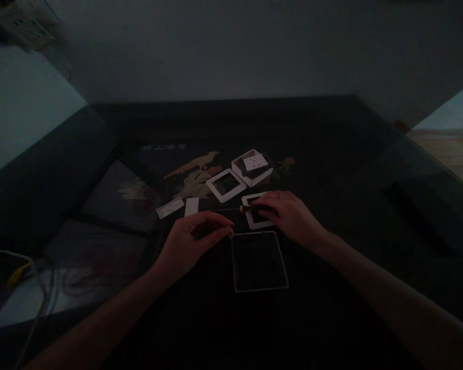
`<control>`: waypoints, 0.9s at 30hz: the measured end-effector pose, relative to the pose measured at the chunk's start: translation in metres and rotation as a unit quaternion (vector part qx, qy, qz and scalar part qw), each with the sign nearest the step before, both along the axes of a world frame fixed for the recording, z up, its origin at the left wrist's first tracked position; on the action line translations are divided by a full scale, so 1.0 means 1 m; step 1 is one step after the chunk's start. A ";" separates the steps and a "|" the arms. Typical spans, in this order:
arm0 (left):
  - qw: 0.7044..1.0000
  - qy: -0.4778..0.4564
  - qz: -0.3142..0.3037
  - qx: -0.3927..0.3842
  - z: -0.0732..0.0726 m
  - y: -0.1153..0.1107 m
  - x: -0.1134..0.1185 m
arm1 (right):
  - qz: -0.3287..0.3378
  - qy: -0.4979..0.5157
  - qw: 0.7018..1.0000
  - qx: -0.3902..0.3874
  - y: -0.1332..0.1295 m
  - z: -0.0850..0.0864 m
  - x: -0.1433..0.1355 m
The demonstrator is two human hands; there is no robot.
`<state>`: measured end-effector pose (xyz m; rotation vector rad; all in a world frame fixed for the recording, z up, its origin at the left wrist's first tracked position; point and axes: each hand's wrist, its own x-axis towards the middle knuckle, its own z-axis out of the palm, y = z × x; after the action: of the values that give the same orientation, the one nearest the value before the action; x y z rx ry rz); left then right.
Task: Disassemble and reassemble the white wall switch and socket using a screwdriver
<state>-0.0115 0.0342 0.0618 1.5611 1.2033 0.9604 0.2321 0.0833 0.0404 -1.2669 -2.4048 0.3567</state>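
Observation:
A screwdriver (244,208) with a dark handle is gripped by my right hand (289,210), its thin shaft pointing left. Beneath that hand lies a white frame with a dark middle (251,221), partly covered by the fingers. My left hand (195,236) pinches thumb and forefinger together at the upper left corner of a square, thin-rimmed dark panel (260,262). Something small and pale shows at those fingertips, too small to name. Farther back, another white square frame (216,191) rests against a white open box (237,167) with a white plate (255,162) in it.
Left of the frames are a white strip with marks (170,207) and a plain white rectangle (192,206). The dark glossy table (332,154) carries a printed bird and flowers. A pale cable (42,288) runs along the left edge. The scene is dim.

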 end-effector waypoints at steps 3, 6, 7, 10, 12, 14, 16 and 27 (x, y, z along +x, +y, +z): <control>1.000 -0.016 -0.001 -0.020 0.000 -0.007 -0.001 | 0.012 0.000 1.000 -0.009 0.001 -0.004 -0.003; 0.999 -0.005 -0.015 -0.029 -0.001 -0.011 0.001 | 0.012 -0.001 1.000 -0.016 -0.001 -0.005 -0.002; 0.999 0.002 -0.018 -0.026 -0.001 -0.012 0.003 | 0.012 -0.002 1.000 -0.019 -0.001 -0.005 -0.001; 1.000 0.012 -0.023 -0.013 -0.003 -0.014 0.006 | 0.012 -0.003 1.000 -0.024 0.000 -0.007 0.000; 1.000 0.014 -0.028 -0.003 -0.003 -0.014 0.008 | 0.012 0.000 1.000 -0.024 0.002 -0.007 0.001; 0.999 0.021 -0.029 0.009 -0.004 -0.014 0.009 | 0.013 0.007 1.000 -0.022 0.002 -0.006 0.002; 0.999 0.034 -0.027 0.023 -0.003 -0.013 0.009 | 0.016 0.018 1.000 -0.018 0.000 -0.001 0.005; 0.999 0.040 0.011 0.027 0.001 -0.026 0.020 | -0.022 0.137 0.984 -0.114 -0.094 0.016 0.017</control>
<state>0.0087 0.0081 0.0633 1.6451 1.2605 0.9597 0.2491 -0.0107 0.0566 -1.2691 -2.1451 0.7608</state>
